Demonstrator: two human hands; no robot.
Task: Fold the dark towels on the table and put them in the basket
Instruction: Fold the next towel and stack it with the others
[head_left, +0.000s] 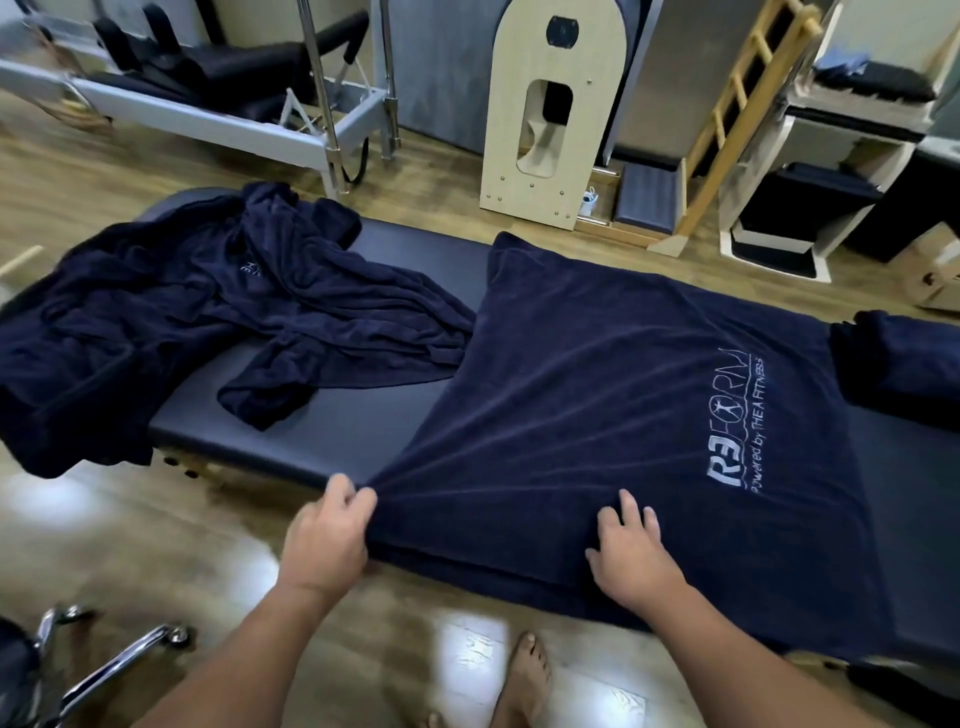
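Note:
A dark navy towel (623, 395) with a white printed logo lies spread flat across the padded table (332, 431). My left hand (327, 535) pinches its near left corner, and creases fan out from the grip. My right hand (631, 556) rests flat on the towel's near edge with fingers spread. A heap of crumpled dark towels (171, 312) covers the table's left end and hangs over its edge. At the far right sits another dark towel bundle (898, 364). No basket is in view.
Wooden floor lies all around the table. A chrome chair base (109, 660) stands at the lower left. My bare foot (524, 680) is below the table's edge. Exercise machines, a wooden arch panel (550, 109) and a wooden ladder stand behind the table.

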